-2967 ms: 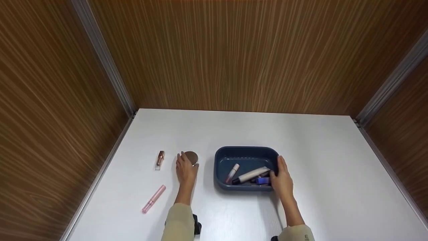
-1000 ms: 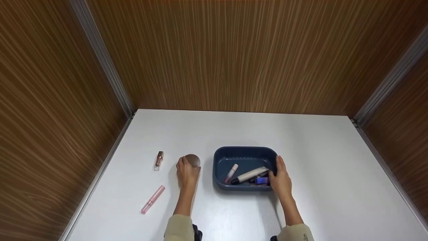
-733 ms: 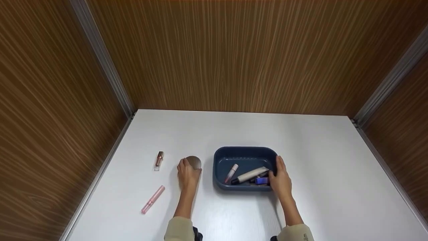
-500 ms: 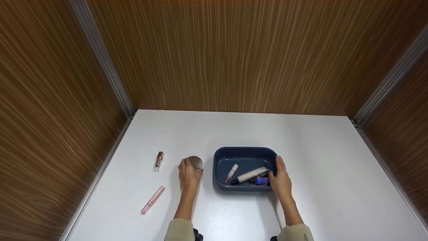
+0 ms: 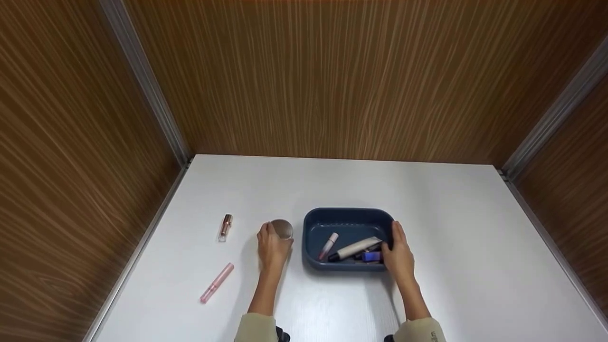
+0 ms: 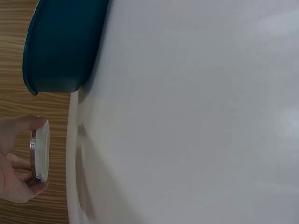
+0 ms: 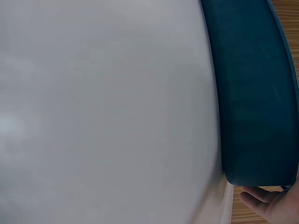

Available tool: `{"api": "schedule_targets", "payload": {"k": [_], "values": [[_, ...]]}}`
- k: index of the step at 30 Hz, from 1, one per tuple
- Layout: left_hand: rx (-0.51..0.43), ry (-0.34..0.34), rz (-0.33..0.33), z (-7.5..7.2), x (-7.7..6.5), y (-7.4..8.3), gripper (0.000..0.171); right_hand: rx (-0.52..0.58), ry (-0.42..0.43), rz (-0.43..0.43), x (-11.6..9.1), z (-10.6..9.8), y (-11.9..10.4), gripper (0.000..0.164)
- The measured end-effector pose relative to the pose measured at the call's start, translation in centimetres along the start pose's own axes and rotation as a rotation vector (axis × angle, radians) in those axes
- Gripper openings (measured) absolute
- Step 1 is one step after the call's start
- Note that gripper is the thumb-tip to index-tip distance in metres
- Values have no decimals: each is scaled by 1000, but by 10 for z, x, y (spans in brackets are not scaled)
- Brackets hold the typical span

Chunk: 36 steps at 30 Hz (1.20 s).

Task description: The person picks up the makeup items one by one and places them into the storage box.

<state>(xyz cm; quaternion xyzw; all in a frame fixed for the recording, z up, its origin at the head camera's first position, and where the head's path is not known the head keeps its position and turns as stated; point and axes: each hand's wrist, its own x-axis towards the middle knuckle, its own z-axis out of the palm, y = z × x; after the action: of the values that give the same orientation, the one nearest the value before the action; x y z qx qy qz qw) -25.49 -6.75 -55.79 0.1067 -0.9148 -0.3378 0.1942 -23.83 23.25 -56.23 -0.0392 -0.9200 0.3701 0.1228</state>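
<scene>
Disc (image 5: 284, 228) clamped by edge in left grip (image 5: 274, 248), above surface (image 5: 446, 209), apparently for secure hold; bin (image 5: 346, 267) just right of that grip, far end pinched in right grip (image 5: 399, 256), probably against sliding; pink tube (image 5: 217, 283) left of both grips.

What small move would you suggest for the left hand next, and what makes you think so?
I would probably carry the round compact rightward over the rim of the blue box: the left hand holds it off the table just left of the box, the right hand grips the box's right side, and a cream tube lies inside.
</scene>
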Motion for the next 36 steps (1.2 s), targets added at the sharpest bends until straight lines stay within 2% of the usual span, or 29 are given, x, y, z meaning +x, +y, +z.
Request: {"api": "schedule_targets", "payload": {"k": [11,21,36], "values": [[11,-31,21,-6,-7,7,76,-14,-14,11,1,0,0,64],[-29,-45,19,-9,-13,14,76,-5,-13,7,0,0,0,64],[-26,-87,39,-13,-20,33,77,14,-20,4,0,0,0,64]]}}
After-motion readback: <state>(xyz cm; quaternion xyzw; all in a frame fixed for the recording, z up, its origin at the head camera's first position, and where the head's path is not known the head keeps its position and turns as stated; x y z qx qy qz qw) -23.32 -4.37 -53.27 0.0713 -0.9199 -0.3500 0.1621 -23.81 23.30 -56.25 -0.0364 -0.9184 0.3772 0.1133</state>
